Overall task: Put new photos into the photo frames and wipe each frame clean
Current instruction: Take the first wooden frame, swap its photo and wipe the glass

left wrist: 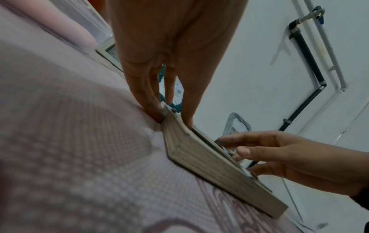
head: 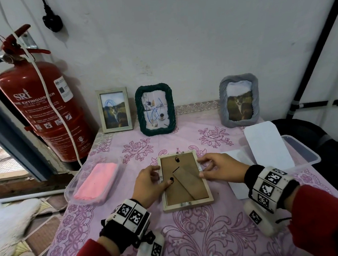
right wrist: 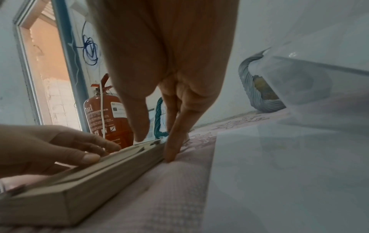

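Note:
A light wooden photo frame (head: 176, 195) lies face down on the pink flowered tablecloth, its brown backing and folded stand facing up. My left hand (head: 162, 177) holds its left rim, with the thumb on the backing and the fingers against the outer edge; the left wrist view shows the left hand (left wrist: 172, 121) pinching that frame (left wrist: 209, 160). My right hand (head: 204, 167) holds the right rim near the far corner. In the right wrist view the right hand's (right wrist: 155, 149) fingers press the frame's (right wrist: 111, 171) outer side, thumb over the rim.
Three frames stand against the wall: a small white one (head: 115, 110), a green one (head: 155, 109), a grey one (head: 239, 100). A pink cloth (head: 96, 181) lies in a clear tray at the left. White sheets (head: 267, 147) and a clear box (head: 302, 152) sit right. A fire extinguisher (head: 44, 102) stands far left.

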